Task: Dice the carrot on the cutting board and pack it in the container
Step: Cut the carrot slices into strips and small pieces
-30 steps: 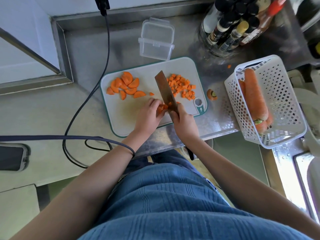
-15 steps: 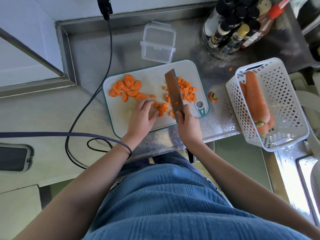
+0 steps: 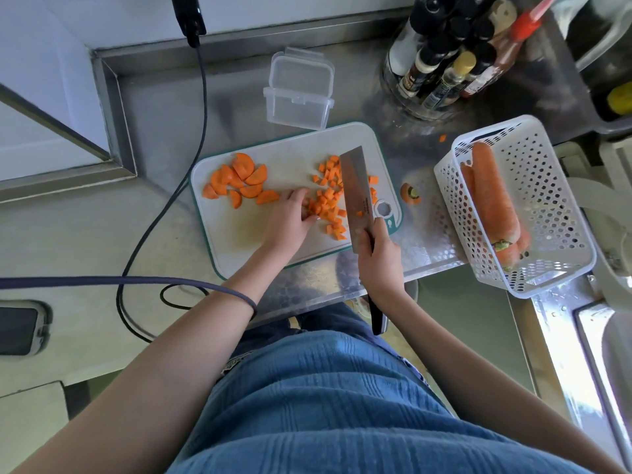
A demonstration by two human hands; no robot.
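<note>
Fingers (image 3: 307, 213) curl against diced carrot (image 3: 328, 203), right hand (image 3: 378, 265) grips knife (image 3: 357, 196); half-moon slices (image 3: 239, 181) uncut, container (image 3: 299, 92) unfilled.

I am seeing a white perforated basket (image 3: 547, 213) sitting on the counter (image 3: 143, 107) well to the right of the fingers, with whole carrots (image 3: 492, 200) lying inside it. Far beyond the fingers, a cluster of bottles (image 3: 451, 59) is standing upright. A dark cable (image 3: 164, 203) is trailing across the counter to the left of the fingers, and a phone (image 3: 18, 328) is lying at the far left edge.
</note>
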